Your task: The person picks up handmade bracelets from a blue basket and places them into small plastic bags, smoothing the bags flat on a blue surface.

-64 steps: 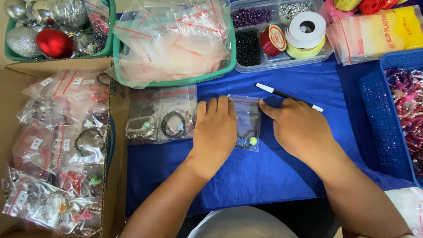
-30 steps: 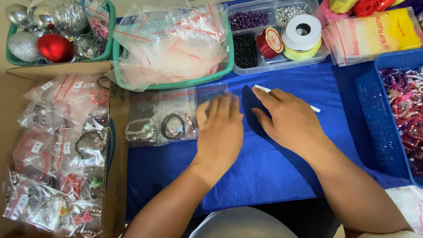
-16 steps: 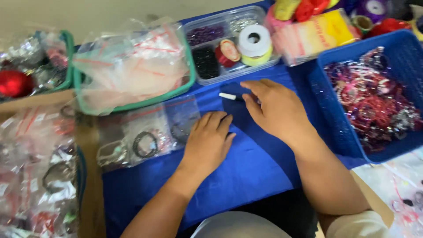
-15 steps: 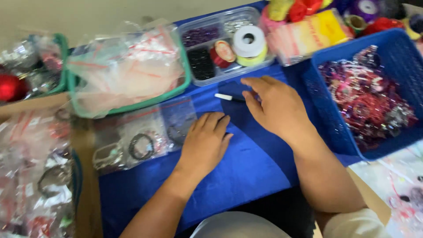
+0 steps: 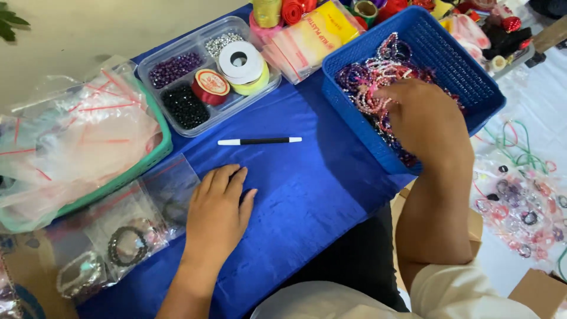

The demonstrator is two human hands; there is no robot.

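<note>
Right hand (image 5: 422,121) in the blue basket (image 5: 466,77) of beaded bracelets (image 5: 378,77), at the blue cloth's (image 5: 307,201) right edge.

Its fingers curl into the tangle; whether they pinch a bracelet I cannot tell. The left hand (image 5: 218,215) lies flat, fingers narrow, its edge touching small clear bags (image 5: 133,230) near the left edge. Snagged strands could drag others over the rim, or tip the overhanging basket. A marker pen (image 5: 260,140) lies mid-cloth; a compartment tray (image 5: 207,77) sits along the far edge.

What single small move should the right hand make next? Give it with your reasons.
Probably close the fingers on one bracelet and lift it out: the right hand is already down among the beaded bracelets in the blue basket, while the left hand rests flat on the blue cloth.
</note>
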